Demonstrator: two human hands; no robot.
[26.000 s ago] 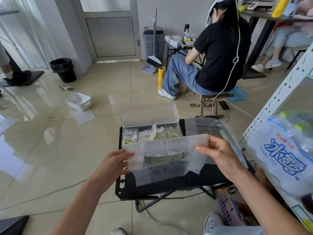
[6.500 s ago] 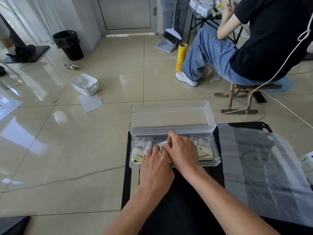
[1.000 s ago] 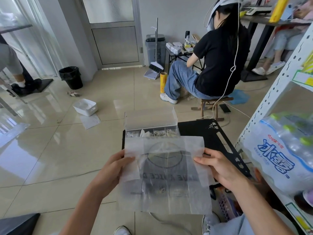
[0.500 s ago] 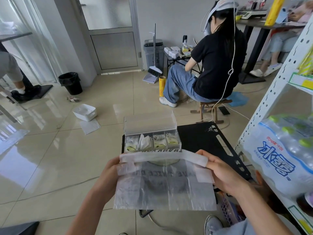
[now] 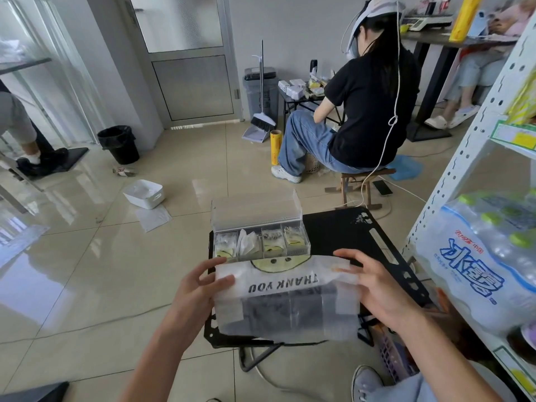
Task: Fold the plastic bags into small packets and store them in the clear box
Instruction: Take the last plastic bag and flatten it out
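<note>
Translucent film fills the lower centre of the frame: the plastic bag (image 5: 287, 300) hangs in the air over the near edge of the black table (image 5: 342, 236), its top turned over so that the print THANK YOU reads upside down and half a yellow smiley shows at the fold. The left hand (image 5: 193, 288) pinches the bag's left edge, thumb on the front face and fingers behind; the right hand (image 5: 377, 285) grips the right edge likewise, so both hands hold the bag stretched between them. Just beyond the fold, mid-frame, the clear box (image 5: 261, 245) sits on the table's far left part with its lid (image 5: 256, 211) raised; each of its four compartments seems to hold folded packets (image 5: 294, 242), the one second from the left standing loosely.

This looks like an early fold. It should go best with the side edges matched before creasing; the bag laid on the table and pressed flat to drive the air out; each further fold kept no wider than a compartment, since slippery film tends to spring open. Farther off, upper right, a person on a stool (image 5: 368, 111) sits facing away.
</note>
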